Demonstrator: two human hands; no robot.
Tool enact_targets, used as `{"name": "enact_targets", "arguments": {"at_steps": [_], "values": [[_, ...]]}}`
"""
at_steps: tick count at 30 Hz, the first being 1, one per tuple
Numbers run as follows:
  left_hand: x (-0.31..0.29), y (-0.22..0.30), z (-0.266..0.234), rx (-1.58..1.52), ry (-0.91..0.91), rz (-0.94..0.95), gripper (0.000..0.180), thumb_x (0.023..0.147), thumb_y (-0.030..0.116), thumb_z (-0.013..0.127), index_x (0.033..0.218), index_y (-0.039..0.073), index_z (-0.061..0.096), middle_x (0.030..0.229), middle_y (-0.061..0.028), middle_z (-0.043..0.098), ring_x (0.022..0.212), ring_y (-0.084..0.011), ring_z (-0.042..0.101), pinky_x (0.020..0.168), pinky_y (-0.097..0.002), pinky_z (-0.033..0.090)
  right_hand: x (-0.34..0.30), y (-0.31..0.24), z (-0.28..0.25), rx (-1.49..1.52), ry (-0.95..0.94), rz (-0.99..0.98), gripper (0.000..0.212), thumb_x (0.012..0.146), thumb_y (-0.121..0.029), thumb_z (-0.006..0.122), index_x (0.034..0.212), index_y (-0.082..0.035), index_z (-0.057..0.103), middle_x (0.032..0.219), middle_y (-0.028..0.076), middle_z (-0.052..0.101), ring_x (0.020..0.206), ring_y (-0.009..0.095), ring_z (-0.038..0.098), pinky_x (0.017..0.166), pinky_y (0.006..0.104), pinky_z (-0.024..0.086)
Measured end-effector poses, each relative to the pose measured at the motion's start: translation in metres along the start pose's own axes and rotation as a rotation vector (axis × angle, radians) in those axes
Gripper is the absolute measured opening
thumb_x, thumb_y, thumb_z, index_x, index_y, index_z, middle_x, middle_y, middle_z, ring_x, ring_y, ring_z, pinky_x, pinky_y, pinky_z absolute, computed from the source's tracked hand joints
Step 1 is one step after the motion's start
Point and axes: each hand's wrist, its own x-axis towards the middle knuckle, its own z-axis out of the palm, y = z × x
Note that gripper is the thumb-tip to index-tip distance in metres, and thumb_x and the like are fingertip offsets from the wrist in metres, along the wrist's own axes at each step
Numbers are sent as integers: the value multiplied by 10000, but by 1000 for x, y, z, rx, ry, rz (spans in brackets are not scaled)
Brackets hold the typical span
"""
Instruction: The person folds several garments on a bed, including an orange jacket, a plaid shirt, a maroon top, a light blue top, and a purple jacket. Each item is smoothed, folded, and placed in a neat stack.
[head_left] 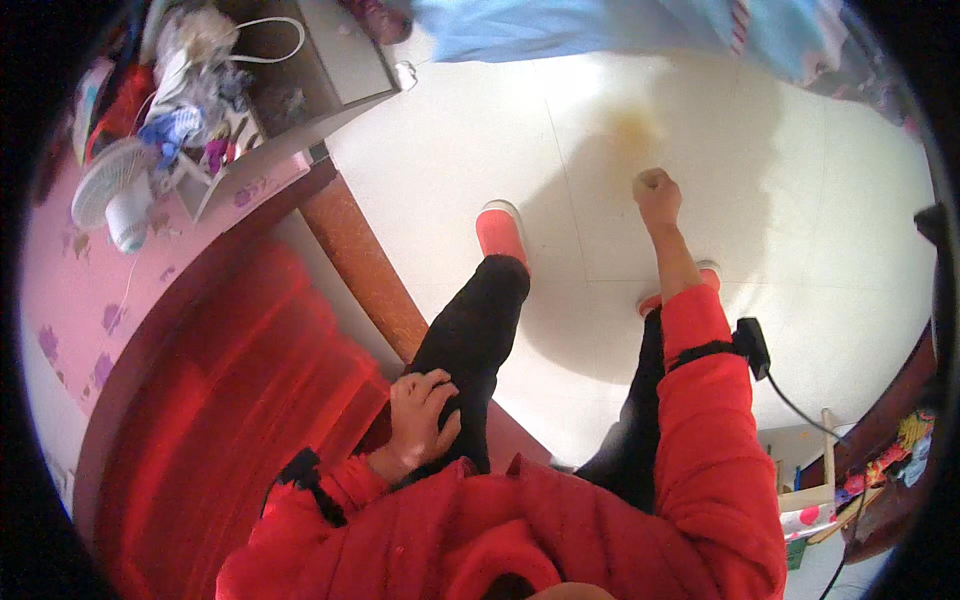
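Observation:
My right hand (657,195) is stretched out over the pale floor with its fingers closed. Whatever it may be gripping is hidden or smeared. Just beyond it shows a blurred yellowish-brown patch (632,128); its kind and whether it joins the hand cannot be made out. Bent fingers spread apart, my left hand (420,410) rests on my left thigh, on black trousers (465,330), holding nothing.
A red-covered bed (230,400) lies at the left. Beyond it stand a white fan (125,205) and an open drawer unit (330,60) with clutter. Light blue cloth (560,28) hangs at the far side. A small shelf (800,470) stands at the right.

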Motion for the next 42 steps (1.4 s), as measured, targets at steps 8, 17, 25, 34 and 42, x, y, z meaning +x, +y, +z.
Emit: {"name": "enact_targets", "arguments": {"at_steps": [8, 17, 25, 34, 42], "values": [[-6, -34, 13, -152, 78, -29, 313, 691, 127, 685, 983, 78, 586, 1117, -100, 553, 1009, -322, 497, 864, -462, 383, -42, -89, -8, 328, -185, 133, 175, 782, -122, 650, 887, 14, 619, 735, 74, 642, 616, 152, 620, 596, 280, 518], [-34, -95, 30, -296, 200, -109, 266, 690, 143, 692, 916, 76, 570, 1044, -89, 549, 1001, -308, 491, 825, -448, 390, -96, -244, 40, 306, -376, 49, 149, 790, -45, 626, 906, 39, 583, 756, 78, 607, 604, 139, 577, 570, 279, 535], [-42, -129, 29, -508, 325, -159, 299, 694, 136, 697, 954, 86, 558, 1043, -91, 546, 993, -313, 487, 831, -455, 383, -60, -339, 122, -227, -460, -390, 191, 770, -89, 622, 925, 22, 624, 754, 105, 655, 656, 194, 636, 599, 303, 513], [-43, -149, 15, -683, 351, -395, 277, 691, 153, 669, 948, 94, 585, 1036, -77, 573, 948, -320, 509, 839, -446, 377, 48, -375, 289, -627, -295, -835, 397, 786, -58, 540, 1177, -122, 566, 1001, 165, 612, 957, 350, 609, 808, 423, 504], [-41, -145, 19, -635, 198, -515, 265, 648, 247, 686, 879, 129, 630, 1015, -46, 595, 864, -290, 545, 782, -441, 382, 122, -342, 383, -840, -573, -632, 530, 839, -43, 516, 1332, -234, 484, 1443, 189, 297, 1087, 377, 594, 906, 407, 519]]}}
